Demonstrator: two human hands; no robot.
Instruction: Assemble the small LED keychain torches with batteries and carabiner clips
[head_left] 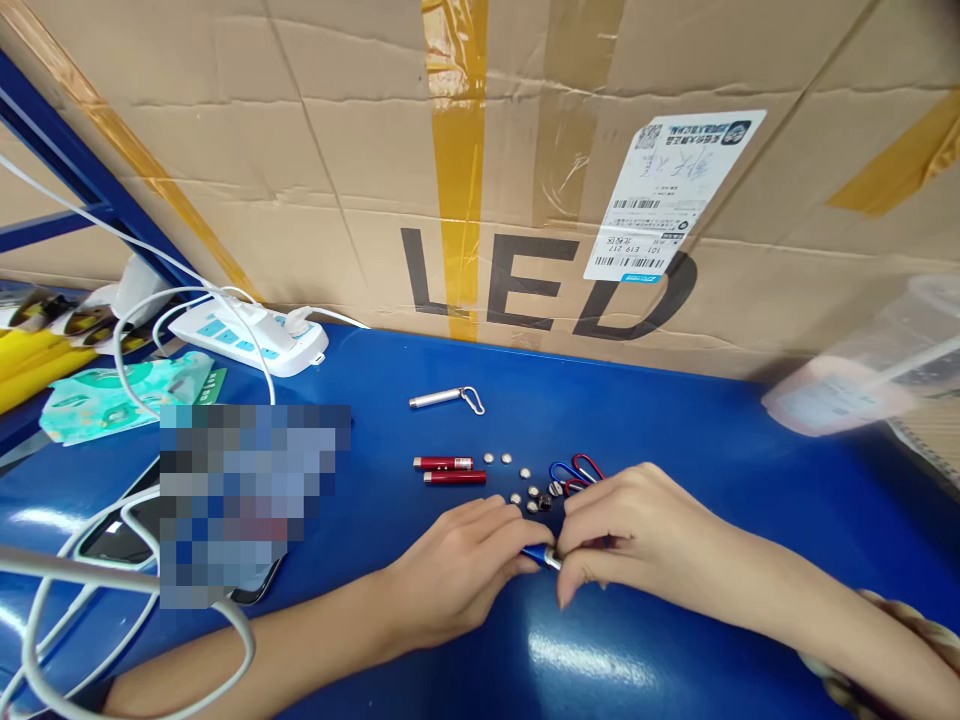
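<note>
Head view: L hand (466, 562) grips blue tube (537, 552) over table (720, 450), R hand (628, 525) pinches its silver end (553, 562), prob. so each steadies other, w/ small silver discs (525, 473) & red tubes (455, 478) just beyond, presumably for easy reach

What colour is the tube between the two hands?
The tube is blue with a silvery tip, seen in the head view.

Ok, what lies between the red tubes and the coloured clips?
In the head view, small round silver pieces lie between the red tubes and coloured clips.
</note>
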